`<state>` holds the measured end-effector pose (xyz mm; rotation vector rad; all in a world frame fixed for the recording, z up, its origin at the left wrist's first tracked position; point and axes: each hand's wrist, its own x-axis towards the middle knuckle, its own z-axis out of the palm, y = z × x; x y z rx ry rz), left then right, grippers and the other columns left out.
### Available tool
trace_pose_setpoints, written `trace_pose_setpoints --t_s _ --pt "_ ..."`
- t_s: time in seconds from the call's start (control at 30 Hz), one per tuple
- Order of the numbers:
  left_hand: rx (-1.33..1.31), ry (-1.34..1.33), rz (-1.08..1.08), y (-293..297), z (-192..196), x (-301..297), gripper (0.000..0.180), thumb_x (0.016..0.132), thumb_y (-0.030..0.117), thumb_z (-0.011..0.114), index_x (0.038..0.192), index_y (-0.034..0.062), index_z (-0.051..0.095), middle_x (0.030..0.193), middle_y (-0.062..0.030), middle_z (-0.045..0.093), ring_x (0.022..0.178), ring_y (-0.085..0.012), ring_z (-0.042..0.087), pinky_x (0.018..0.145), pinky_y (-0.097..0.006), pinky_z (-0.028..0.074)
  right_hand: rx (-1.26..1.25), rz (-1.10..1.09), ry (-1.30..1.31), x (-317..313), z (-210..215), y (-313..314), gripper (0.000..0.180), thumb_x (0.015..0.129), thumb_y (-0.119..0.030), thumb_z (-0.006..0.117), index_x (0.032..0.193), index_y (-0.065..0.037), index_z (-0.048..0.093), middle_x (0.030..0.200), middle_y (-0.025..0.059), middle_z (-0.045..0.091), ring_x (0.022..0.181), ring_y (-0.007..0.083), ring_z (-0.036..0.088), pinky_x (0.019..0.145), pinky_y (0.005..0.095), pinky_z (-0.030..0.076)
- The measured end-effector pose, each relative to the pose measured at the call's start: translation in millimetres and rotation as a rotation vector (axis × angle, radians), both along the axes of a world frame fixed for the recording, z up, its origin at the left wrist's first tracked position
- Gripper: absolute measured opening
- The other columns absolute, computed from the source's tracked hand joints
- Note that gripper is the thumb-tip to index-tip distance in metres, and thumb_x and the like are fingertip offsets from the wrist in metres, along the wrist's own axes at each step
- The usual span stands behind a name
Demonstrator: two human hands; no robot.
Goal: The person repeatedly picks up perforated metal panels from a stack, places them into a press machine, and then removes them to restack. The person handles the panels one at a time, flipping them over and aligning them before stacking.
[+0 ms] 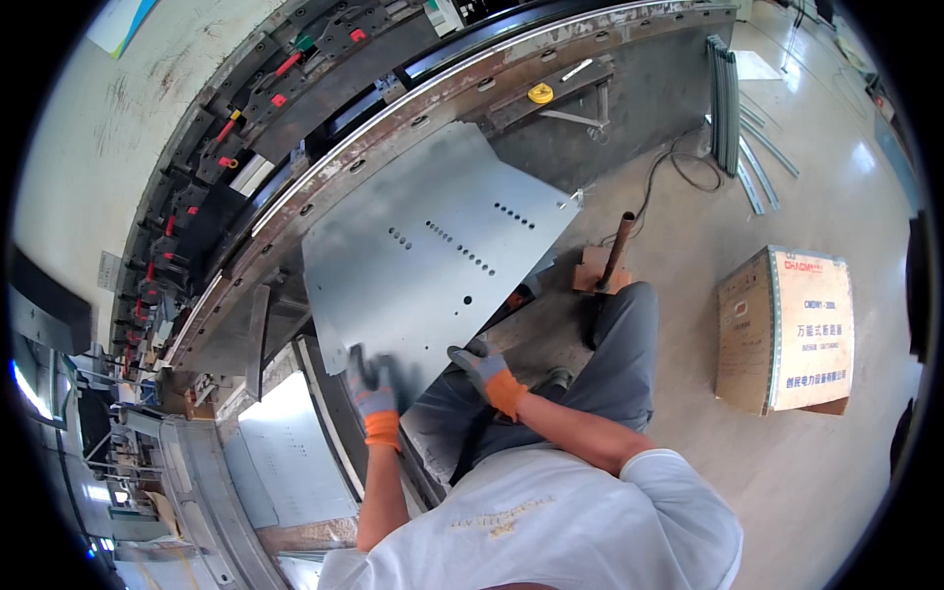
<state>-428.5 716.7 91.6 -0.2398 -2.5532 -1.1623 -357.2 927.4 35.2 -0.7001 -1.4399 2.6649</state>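
A grey metal sheet (393,280) with rows of punched round holes lies tilted in front of me, its far side by the machine's bed. My left hand (370,382), in a grey glove with an orange cuff, grips its near left edge. A dark blurred reflection shows on the sheet beside that hand. On the near right edge, my right hand (480,368), gloved the same way, is closed on the sheet. The sheet hides some of the fingers of both hands.
A long bending machine (324,187) with red-handled clamps runs along the far left. On its bracket sits a yellow tape measure (540,93). Flat sheets (290,442) lie at left. A cardboard box (787,329), a foot pedal with upright bar (619,251), a cable and metal strips (725,108) stand right.
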Motion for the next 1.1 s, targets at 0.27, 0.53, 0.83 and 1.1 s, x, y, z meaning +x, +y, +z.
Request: trace_pose_setpoints --t_s 0.27,0.53,0.83,1.1 --pt "1.383 -0.969 -0.487 -38.5 -5.0 -3.9 0.064 0.097 0.056 0.055 0.142 0.0111 0.051 0.118 -0.0086 0.069 0.094 -0.0225 0.070 0.069 -0.029 0.054 -0.159 -0.130 0.210 28.2 51.2 58.3 0.035 0.091 -0.014 0.073 0.123 0.001 0.067 0.116 0.0079 0.071 0.104 0.0137 0.064 0.091 0.0300 0.051" --pt "1.382 -0.895 -0.317 38.5 13.2 9.3 0.038 0.101 0.040 0.055 0.120 0.0081 0.060 0.109 -0.0089 0.068 0.096 -0.0236 0.068 0.083 -0.038 0.057 -0.035 -0.266 0.156 24.4 30.6 96.9 0.023 0.090 -0.008 0.072 0.110 0.001 0.069 0.107 0.0077 0.072 0.089 0.0167 0.069 0.077 0.0295 0.054" --pt "1.309 -0.718 -0.491 35.2 38.2 34.4 0.046 0.098 0.014 0.056 0.143 0.0071 0.048 0.137 -0.0117 0.057 0.126 -0.0274 0.056 0.106 -0.043 0.048 0.534 -0.120 0.459 46.2 105.0 151.9 0.020 0.084 -0.009 0.067 0.102 -0.001 0.071 0.100 0.0125 0.072 0.084 0.0276 0.070 0.075 0.0376 0.056" --pt "1.697 -0.558 -0.656 -14.7 77.8 10.8 0.050 0.101 0.022 0.053 0.146 0.0035 0.043 0.142 -0.0177 0.054 0.128 -0.0341 0.057 0.099 -0.050 0.054 0.017 0.137 0.523 -46.1 129.5 177.6 0.025 0.094 -0.014 0.059 0.114 -0.001 0.066 0.108 0.0119 0.070 0.098 0.0239 0.069 0.084 0.0383 0.057"
